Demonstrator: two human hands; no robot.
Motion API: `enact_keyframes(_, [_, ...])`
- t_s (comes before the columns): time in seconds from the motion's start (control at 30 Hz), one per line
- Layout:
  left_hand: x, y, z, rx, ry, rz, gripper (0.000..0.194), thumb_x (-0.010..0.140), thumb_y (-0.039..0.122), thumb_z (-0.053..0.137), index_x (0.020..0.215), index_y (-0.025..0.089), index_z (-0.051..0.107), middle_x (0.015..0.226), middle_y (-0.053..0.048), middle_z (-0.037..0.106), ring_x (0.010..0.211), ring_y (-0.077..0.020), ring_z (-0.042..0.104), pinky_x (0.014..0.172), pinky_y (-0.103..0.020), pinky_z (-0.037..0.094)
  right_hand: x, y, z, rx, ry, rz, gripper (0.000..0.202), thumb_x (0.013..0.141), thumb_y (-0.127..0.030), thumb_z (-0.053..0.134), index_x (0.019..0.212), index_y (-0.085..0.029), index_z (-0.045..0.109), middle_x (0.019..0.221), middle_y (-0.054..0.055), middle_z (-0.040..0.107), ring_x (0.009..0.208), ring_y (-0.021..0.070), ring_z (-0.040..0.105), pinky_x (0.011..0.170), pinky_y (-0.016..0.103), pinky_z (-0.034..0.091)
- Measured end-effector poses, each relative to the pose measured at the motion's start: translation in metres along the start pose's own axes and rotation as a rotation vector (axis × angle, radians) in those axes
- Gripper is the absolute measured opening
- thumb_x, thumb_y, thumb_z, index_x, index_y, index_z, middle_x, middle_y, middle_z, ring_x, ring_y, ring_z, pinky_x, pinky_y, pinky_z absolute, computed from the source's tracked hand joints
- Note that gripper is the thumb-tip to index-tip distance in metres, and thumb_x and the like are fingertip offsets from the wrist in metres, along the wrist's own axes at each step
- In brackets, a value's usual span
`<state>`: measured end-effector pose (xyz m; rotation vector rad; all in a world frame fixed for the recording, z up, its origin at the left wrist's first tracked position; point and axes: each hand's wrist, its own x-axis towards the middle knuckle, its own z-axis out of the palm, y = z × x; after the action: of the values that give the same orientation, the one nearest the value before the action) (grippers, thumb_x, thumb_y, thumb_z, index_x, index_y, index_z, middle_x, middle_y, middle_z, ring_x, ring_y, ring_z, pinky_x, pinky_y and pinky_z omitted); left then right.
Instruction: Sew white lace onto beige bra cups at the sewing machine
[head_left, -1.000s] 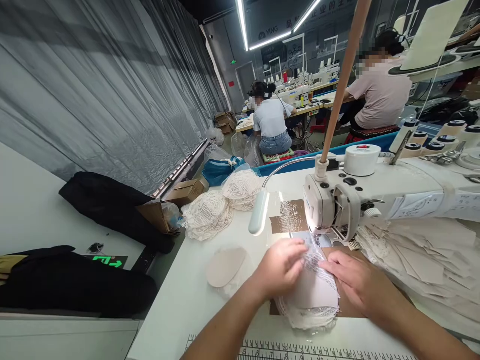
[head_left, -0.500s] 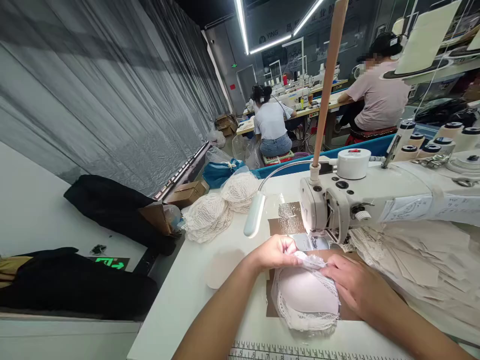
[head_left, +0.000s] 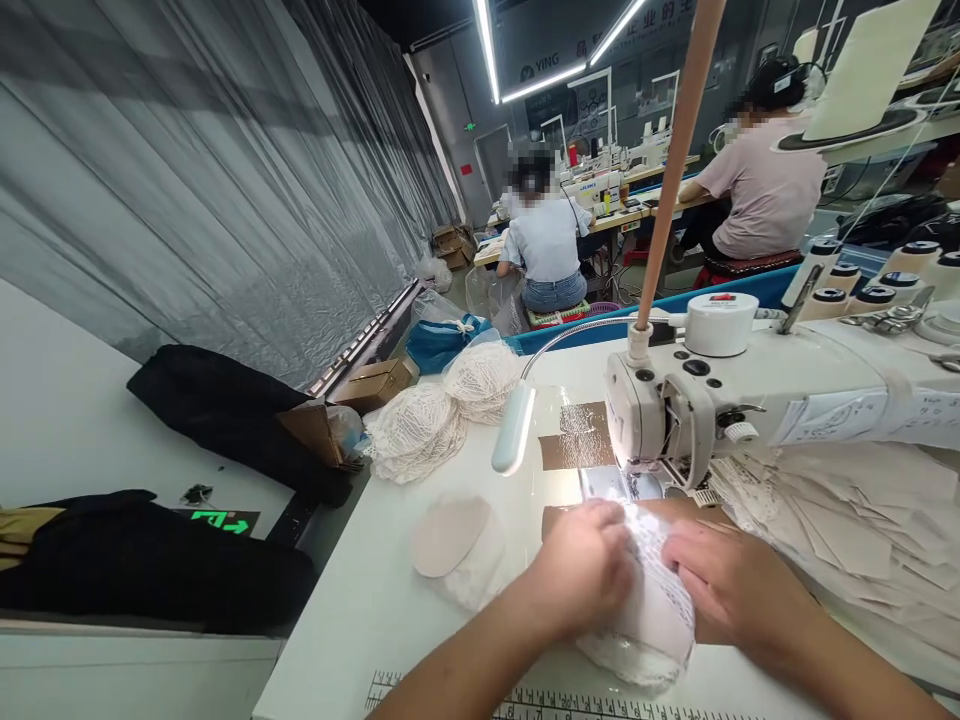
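Note:
A pale bra cup with a white lace edging point(head_left: 660, 610) lies in front of the sewing machine's needle area. My left hand point(head_left: 589, 565) is closed on its left side, fingers curled over the top edge and slightly blurred. On the other side, my right hand point(head_left: 727, 580) pinches the lace border with its fingertips. Part of the cup is covered by my left hand. Just behind both hands stands the sewing machine point(head_left: 675, 400), with its presser foot point(head_left: 675, 472) above the plate. A beige oval cup piece point(head_left: 454, 537) with lace beneath rests left of my left forearm.
Stacks of cream lace point(head_left: 420, 430) lie at the table's back left. A lamp point(head_left: 514, 430) leans over the table. Flat fabric pieces point(head_left: 847, 520) are heaped at the right. A printed ruler scale point(head_left: 577, 703) runs along the front. Two people sit at machines beyond.
My left hand has come down and nearer over the cup, its fingers now curled over it. The cup has shifted slightly right and nearer, and my right hand has moved slightly right.

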<state>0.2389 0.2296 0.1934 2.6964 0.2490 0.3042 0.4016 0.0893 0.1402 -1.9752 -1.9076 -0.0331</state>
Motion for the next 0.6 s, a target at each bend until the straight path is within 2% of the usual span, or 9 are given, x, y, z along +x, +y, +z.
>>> enact_keyframes(0.1, [0.003,0.008,0.011,0.024,-0.105,0.097,0.023,0.084,0.020,0.053,0.103,0.012,0.065,0.114,-0.013,0.064,0.108,-0.0275,0.056,0.100,-0.041,0.046,0.000,0.002,0.002,-0.008,0.090,0.033,0.028,0.083,-0.012,0.036,0.085,-0.021,0.062,0.074,0.004,0.061,0.065,0.0183,0.056,0.058,0.030,0.040])
enact_keyframes(0.2, [0.005,0.008,0.010,0.027,-0.138,0.096,0.034,0.084,0.019,0.053,0.116,0.012,0.061,0.122,-0.012,0.061,0.112,-0.0270,0.054,0.100,-0.040,0.046,0.003,0.002,0.001,-0.086,0.120,0.016,0.041,0.081,-0.009,0.036,0.108,-0.021,0.064,0.085,0.007,0.066,0.072,0.0202,0.060,0.062,0.031,0.042])
enact_keyframes(0.3, [0.007,0.005,0.007,0.065,-0.142,0.022,0.048,0.083,0.022,0.054,0.130,0.012,0.052,0.133,-0.012,0.055,0.114,-0.0284,0.051,0.098,-0.043,0.047,0.007,0.001,0.000,-0.156,0.090,0.028,0.043,0.077,-0.006,0.039,0.106,-0.023,0.067,0.078,0.005,0.064,0.066,0.0194,0.057,0.059,0.031,0.040])
enact_keyframes(0.5, [0.011,-0.003,0.008,0.162,-0.162,0.007,0.048,0.084,0.025,0.050,0.130,0.010,0.052,0.139,-0.012,0.051,0.107,-0.0291,0.053,0.092,-0.044,0.050,0.008,-0.002,0.000,-0.173,0.099,0.062,0.044,0.077,-0.003,0.040,0.106,-0.024,0.067,0.074,0.003,0.062,0.060,0.0171,0.052,0.055,0.030,0.035])
enact_keyframes(0.6, [0.013,-0.010,0.007,0.173,-0.172,0.023,0.052,0.083,0.027,0.050,0.133,0.013,0.050,0.141,-0.011,0.050,0.111,-0.0302,0.053,0.090,-0.046,0.050,0.009,-0.004,0.003,-0.171,0.096,0.090,0.045,0.078,-0.003,0.040,0.106,-0.023,0.067,0.076,0.003,0.064,0.058,0.0178,0.051,0.054,0.031,0.034])
